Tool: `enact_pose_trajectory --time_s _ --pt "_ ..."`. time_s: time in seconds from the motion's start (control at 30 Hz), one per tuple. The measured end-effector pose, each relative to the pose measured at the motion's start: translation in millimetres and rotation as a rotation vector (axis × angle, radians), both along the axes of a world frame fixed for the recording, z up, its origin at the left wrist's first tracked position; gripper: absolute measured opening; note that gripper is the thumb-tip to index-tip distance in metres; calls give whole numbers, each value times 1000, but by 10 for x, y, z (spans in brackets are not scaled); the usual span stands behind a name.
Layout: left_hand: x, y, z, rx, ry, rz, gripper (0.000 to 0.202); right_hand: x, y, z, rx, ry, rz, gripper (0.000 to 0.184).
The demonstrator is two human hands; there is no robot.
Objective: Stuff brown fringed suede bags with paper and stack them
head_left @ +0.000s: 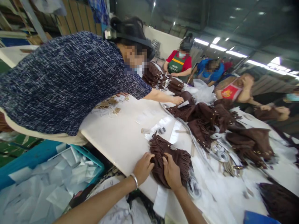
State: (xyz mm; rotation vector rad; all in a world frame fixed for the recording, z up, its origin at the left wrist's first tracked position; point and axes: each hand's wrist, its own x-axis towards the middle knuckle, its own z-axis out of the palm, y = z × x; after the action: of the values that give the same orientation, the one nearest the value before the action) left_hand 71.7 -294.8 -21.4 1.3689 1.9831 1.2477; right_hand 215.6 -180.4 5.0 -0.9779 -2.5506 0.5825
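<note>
A dark brown fringed bag (170, 147) lies on the white table right in front of me, its fringe spread along both sides and a small metal fitting near its top. At the bag's left edge, my left hand (143, 166) has its fingers closed on the brown material; a silver bangle circles that wrist. My right hand (171, 171) rests on the middle of the bag with fingers bent, pinching a fold of it. Some fingertips are hidden against the material. White paper strips (160, 199) stick out under the bag at the table edge.
A blue crate (98, 169) full of white paper pieces stands at lower left. A co-worker in a dark speckled shirt (77, 77) leans across the table (105, 133) from the left. More brown bags (249, 141), tape rolls and plastic lie to the right; several people work farther back.
</note>
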Motion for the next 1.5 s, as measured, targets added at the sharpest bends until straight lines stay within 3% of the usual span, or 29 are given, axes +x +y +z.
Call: enact_pose_trajectory --time_s 0.1,0.23,0.4,0.57,0.8,0.97,1.17,1.33,1.43,1.5 --pt "25 103 0 -15 27 15 37 -185 38 286 -51 -221 -39 40" --pt "54 160 -26 -36 84 52 30 -556 192 491 111 -383 -86 44" --pt "77 152 -59 -38 159 63 31 -1025 475 414 173 -337 -85 44" --pt "72 134 -50 -39 215 42 33 -1237 690 268 156 -448 -139 49" --pt "16 82 25 -103 325 -21 21 -1229 850 49 256 -451 -260 57" --pt "-52 -54 0 -163 422 -75 13 -1127 1033 -156 279 -457 -355 59" --pt "-116 -87 -28 -204 480 -50 16 -1108 1062 -220 284 -430 -357 60" --pt "-200 -93 -36 -144 455 -122 49 -1146 1036 -87 248 -403 -325 52" --pt "-228 -70 -34 -108 372 -115 49 -1040 869 178 228 -350 -289 39" --pt "-234 -52 -25 -103 308 -94 48 -849 630 401 208 -219 -187 38"
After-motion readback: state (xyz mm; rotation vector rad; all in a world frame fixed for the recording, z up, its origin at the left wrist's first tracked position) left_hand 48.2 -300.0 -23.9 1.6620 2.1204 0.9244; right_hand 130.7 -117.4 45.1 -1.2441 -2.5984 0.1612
